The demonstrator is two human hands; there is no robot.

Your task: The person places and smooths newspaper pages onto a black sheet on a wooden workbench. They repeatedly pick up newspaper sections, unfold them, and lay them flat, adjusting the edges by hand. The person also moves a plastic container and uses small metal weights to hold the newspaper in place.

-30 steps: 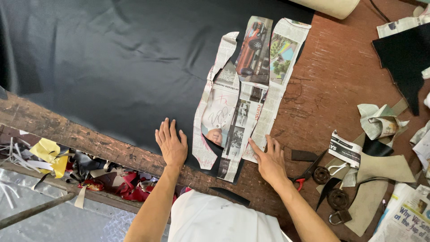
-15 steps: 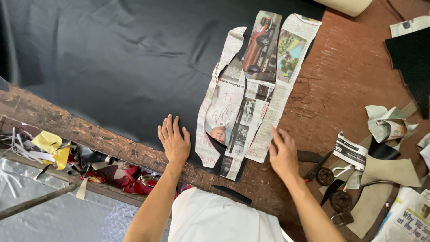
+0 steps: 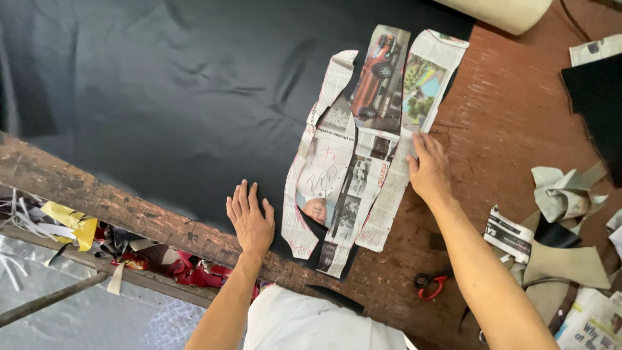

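A large sheet of black material [image 3: 162, 97] lies spread over a worn brown wooden table [image 3: 512, 123]. Three long newspaper pattern pieces [image 3: 363, 149] lie side by side on its right part. My left hand [image 3: 249, 220] rests flat with fingers spread on the black sheet near the table's front edge, just left of the paper pieces. My right hand [image 3: 427, 168] presses flat on the right edge of the rightmost paper strip [image 3: 414, 129], where it meets the bare wood. Neither hand holds anything.
Red-handled scissors [image 3: 431, 285] lie on the table by my right forearm. Paper and fabric scraps [image 3: 557, 214] pile up at the right. A cream roll [image 3: 512, 11] sits at the top right, a black piece [image 3: 599, 104] at the right edge. Colourful offcuts [image 3: 71, 223] lie below the table's front edge.
My right hand has slid up and away from me along the rightmost paper strip. The left hand has stayed flat on the black sheet.
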